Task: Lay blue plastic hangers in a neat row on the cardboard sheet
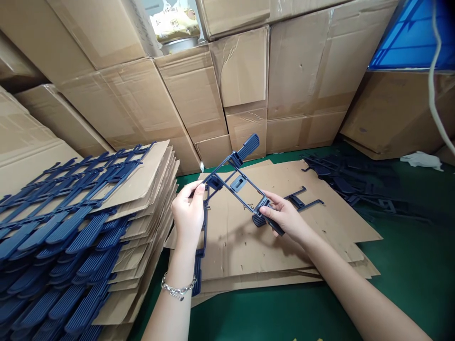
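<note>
A dark blue plastic frame (239,182) with thin side rails, a ribbed paddle-like end and a small central plate is held up between both hands. My left hand (190,201) pinches a thin rail at its left side. My right hand (284,215) is closed around its lower right end, with the thumb on top. From under the right fingers sticks a dark flat piece (275,226); I cannot tell whether it belongs to the frame. Beneath, a cardboard sheet (227,255) bears another similar blue frame (202,237) by my left wrist and a hooked blue piece (302,201) beyond my right hand.
Blue frames (64,227) layered with cardboard sheets (142,227) form a tall stack at left. More dark parts (355,180) lie in a heap at right on the green tabletop (408,270). Cardboard boxes (305,71) wall the back. A white cable (434,80) hangs at right.
</note>
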`<action>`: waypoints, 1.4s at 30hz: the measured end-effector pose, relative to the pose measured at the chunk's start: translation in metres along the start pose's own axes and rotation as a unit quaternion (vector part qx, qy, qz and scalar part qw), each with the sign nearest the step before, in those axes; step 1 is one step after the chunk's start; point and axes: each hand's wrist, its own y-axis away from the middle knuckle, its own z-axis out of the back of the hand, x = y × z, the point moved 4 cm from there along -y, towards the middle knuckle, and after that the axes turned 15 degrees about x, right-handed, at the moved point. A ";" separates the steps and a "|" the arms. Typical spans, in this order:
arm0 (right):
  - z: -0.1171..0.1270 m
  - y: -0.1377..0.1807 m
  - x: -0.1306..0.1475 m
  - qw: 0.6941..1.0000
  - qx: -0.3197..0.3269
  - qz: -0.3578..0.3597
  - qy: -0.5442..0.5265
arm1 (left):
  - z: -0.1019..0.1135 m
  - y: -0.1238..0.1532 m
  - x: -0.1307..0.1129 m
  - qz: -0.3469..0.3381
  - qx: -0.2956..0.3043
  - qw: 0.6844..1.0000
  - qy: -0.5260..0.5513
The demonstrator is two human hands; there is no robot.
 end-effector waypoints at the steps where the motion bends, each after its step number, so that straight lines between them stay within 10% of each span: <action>1: 0.001 0.000 0.000 1.000 -0.004 -0.006 -0.010 | 0.001 0.000 0.001 -0.002 0.003 1.000 -0.005; 22: -0.035 0.003 -0.009 0.983 0.029 -0.015 -0.179 | -0.003 0.009 -0.021 -0.153 -0.064 0.951 -0.263; 28: -0.020 0.001 -0.004 0.998 -0.054 0.024 -0.008 | 0.004 -0.001 -0.015 -0.133 -0.052 0.959 -0.245; 42: -0.021 -0.001 -0.004 0.996 -0.036 0.014 -0.081 | 0.001 0.000 -0.013 -0.114 0.016 0.977 -0.181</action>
